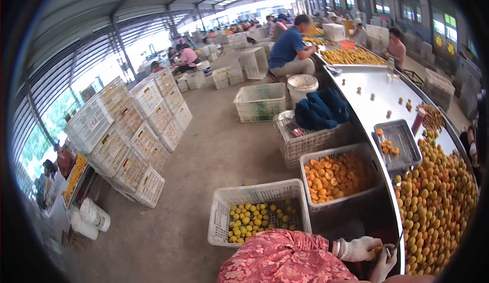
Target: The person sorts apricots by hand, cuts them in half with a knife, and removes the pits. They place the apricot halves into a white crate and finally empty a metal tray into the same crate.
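My left hand [358,249], in a white glove with a red floral sleeve behind it, is closed around a yellow-orange apricot [376,247]. Close beside it, my right hand [383,266], also gloved, grips a small thin metal tool [391,246] that meets the fruit. Both hands are at the near edge of the metal table. A heap of whole apricots [433,206] covers the table to their right. Beyond them on the table, a grey metal tray [401,143] holds a few cut orange pieces.
On the left, a plastic crate [216,217] holds yellow-green fruit. Another crate [305,159] contains halved apricots. Dark blue cloth [321,111] lies on a crate behind it. Stacked white crates [130,153] stand across the floor. A person in blue [286,48] sits farther along the table.
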A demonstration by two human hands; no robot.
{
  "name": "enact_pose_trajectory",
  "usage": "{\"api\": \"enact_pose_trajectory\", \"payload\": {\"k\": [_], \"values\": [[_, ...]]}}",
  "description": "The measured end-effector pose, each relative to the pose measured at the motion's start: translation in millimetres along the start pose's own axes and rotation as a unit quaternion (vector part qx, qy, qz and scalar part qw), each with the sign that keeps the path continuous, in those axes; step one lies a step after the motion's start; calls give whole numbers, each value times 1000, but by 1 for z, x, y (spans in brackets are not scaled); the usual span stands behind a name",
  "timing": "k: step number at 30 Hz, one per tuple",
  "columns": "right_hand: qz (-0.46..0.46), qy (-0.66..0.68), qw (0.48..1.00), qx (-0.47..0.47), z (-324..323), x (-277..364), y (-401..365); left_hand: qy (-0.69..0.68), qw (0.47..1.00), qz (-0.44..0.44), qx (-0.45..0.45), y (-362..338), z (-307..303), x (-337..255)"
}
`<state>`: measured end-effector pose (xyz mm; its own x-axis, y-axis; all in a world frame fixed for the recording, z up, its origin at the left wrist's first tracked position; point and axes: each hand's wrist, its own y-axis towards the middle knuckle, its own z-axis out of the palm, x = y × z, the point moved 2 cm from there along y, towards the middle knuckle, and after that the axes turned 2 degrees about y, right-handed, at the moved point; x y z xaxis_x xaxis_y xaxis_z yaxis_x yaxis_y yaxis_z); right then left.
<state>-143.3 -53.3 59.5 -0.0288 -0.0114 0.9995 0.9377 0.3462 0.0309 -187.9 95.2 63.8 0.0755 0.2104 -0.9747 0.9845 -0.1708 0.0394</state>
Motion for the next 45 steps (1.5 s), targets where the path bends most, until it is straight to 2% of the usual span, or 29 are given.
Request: {"api": "enact_pose_trajectory", "payload": {"k": [1,2,3,4,5,6,7,9,10,11,12,13,17,18,20,22,23,24,25,26,27,28,29,30,31,34,37,40,45], "values": [[-35,32,998,-33,-1,-10,-3,68,996,52,-41,-2,2,8],[-35,2,999,-22,-8,-27,-3,95,993,55,-53,-4,2,7],[7,28,999,-37,-4,-23,-7,64,995,44,-56,-10,-2,-7],[48,78,995,-39,4,-9,-13,47,997,37,-49,-8,3,6],[25,75,995,-60,7,-5,-16,79,995,45,-49,-8,0,-2],[45,81,993,-78,3,-17,-15,66,996,42,-48,-7,5,8],[108,90,987,-73,-1,6,-24,-40,999,10,-25,-5,15,16],[72,84,988,-107,-6,1,-22,-166,986,-18,10,-3,22,24],[111,141,973,-144,-8,8,-22,-171,985,-25,24,-3,22,19],[101,210,960,-155,-11,13,-23,-249,964,-78,43,-5,23,11],[46,225,958,-173,-17,16,-22,-323,936,-129,57,-7,23,6],[-12,239,953,-188,-19,19,-21,-323,935,-131,60,-9,22,8],[-137,223,937,-232,-15,49,-21,-278,952,-118,45,-10,23,7],[-135,225,937,-230,-12,51,-21,-240,965,-99,38,-10,24,11],[-222,201,933,-199,-5,56,-22,-199,976,-81,24,-12,26,14],[-213,147,938,-231,6,60,-30,-99,994,-26,-30,-12,23,13],[-195,169,937,-237,-4,29,-32,-100,994,-5,-54,-12,27,23],[-122,198,925,-301,-10,11,-34,12,997,-18,-70,-15,16,6],[-181,348,917,-79,-36,-33,-26,15,995,-27,-90,-16,18,15],[-199,338,912,-122,-43,-55,-23,36,995,-54,-75,-17,12,10],[-212,323,905,-176,-45,-50,-10,10,997,-3,-78,-15,14,26],[-205,152,946,-200,-12,6,-11,15,998,-33,-56,-17,10,14],[-217,105,937,-254,12,30,-9,19,998,-28,-43,-15,12,19],[-261,92,942,-190,12,28,0,-5,998,-35,-43,-13,11,12],[-250,68,946,-197,19,31,2,-51,998,-31,-30,-10,10,12],[-274,41,948,-160,22,13,-2,-26,998,-37,-46,-21,10,14],[-273,25,947,-165,26,8,-7,-32,998,-22,-53,-19,11,21],[-191,21,968,-164,18,-15,4,-35,994,-58,-82,-17,15,27],[-264,4,943,-203,31,-16,17,-41,992,-65,-100,-15,20,42]]}}
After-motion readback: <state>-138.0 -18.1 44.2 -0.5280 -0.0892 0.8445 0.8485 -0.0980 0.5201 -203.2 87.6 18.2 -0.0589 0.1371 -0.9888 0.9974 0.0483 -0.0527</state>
